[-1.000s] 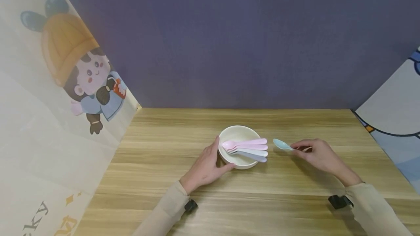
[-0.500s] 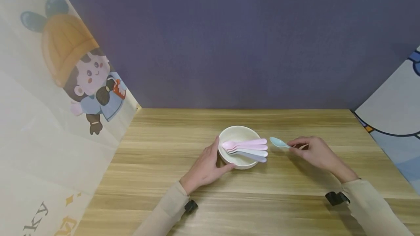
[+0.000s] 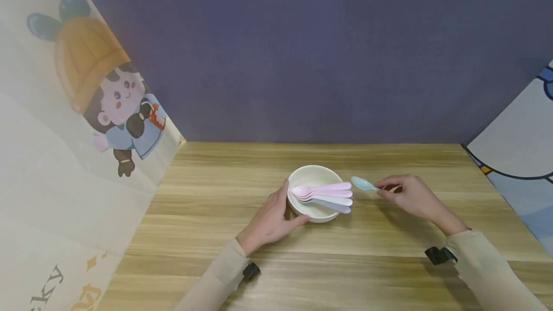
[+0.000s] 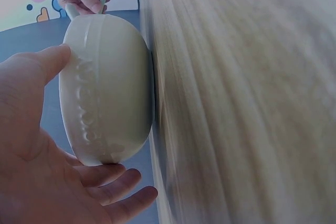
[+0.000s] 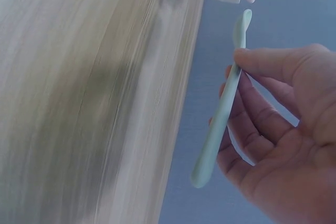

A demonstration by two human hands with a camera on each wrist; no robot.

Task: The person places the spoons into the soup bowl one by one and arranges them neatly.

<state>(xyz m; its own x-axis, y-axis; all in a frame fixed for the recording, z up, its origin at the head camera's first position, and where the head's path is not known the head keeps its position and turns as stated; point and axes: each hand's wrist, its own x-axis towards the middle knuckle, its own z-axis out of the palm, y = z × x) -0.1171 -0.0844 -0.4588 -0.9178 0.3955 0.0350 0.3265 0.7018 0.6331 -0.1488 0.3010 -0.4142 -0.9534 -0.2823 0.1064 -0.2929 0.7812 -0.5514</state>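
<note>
A cream bowl stands on the table. Several spoons, pink, white and grey-lilac, lie in it with their handles over the right rim. My left hand holds the bowl's near left side between thumb and fingers; the left wrist view shows the thumb against the rim and the fingers spread along the opposite side. To the right of the bowl, my right hand pinches a pale mint-green spoon above the table. In the right wrist view this spoon is pinched near its bowl end, its handle reaching back.
The wooden table meets a dark blue-grey partition at the back. A cartoon-printed panel borders the left side, and another printed panel the right.
My right hand and the mint-green spoon have moved left and slightly away from me, nearer the bowl. The left hand, the bowl and the spoons in it have stayed put.
</note>
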